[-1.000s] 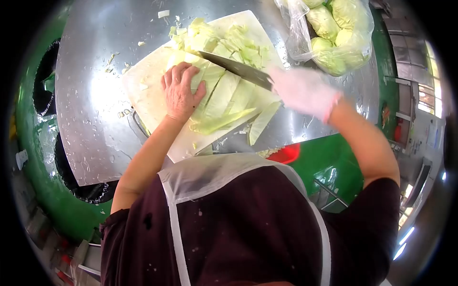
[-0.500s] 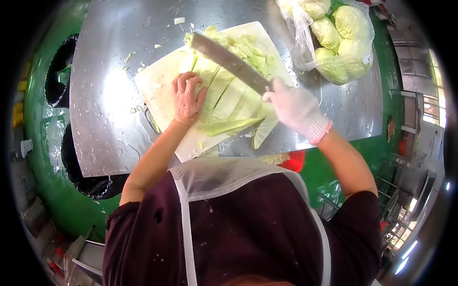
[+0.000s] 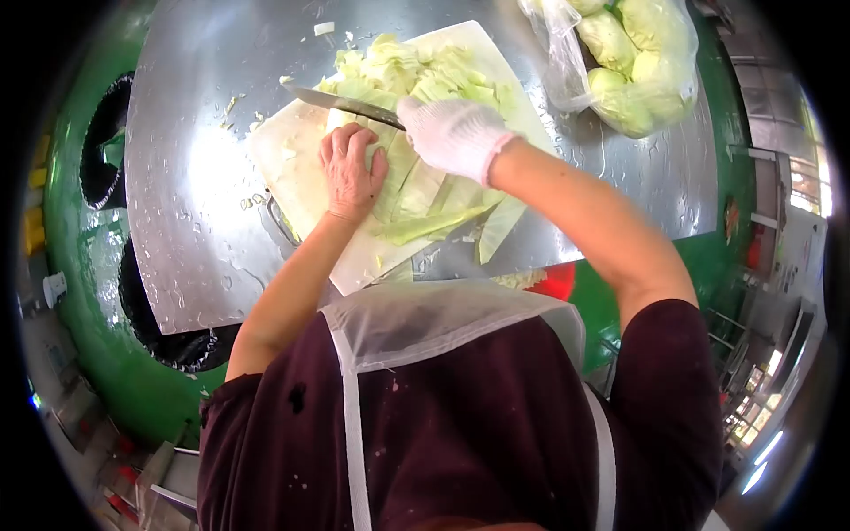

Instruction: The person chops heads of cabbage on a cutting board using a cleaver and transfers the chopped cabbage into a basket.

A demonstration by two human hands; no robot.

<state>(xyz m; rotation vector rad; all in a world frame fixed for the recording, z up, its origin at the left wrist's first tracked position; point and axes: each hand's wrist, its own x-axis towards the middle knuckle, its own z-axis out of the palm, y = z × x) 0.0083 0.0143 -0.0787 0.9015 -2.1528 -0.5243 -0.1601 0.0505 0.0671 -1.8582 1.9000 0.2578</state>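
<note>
My right hand (image 3: 456, 137), in a white knit glove, grips the handle of a long knife (image 3: 341, 103). Its blade points left and lies across the cabbage just beyond my other hand's fingertips. With bent fingers, my bare left hand (image 3: 352, 173) presses on the cut cabbage (image 3: 421, 193). Broad pale-green cabbage strips lie beside and to the right of that hand. Beyond the blade, a heap of chopped cabbage (image 3: 398, 66) covers the far part of the white cutting board (image 3: 297, 173). The knife handle is hidden inside the glove.
A clear plastic bag of whole cabbages (image 3: 633, 66) sits at the far right of the wet steel table (image 3: 199, 106). Black-lined bins (image 3: 106, 146) stand left of the table. Part of a red container (image 3: 556, 281) shows below the near edge. Small cabbage scraps dot the steel.
My right hand has moved left and away from my body, bringing the knife from raised above the cabbage down to it near my left fingertips. My left hand stays on the cabbage.
</note>
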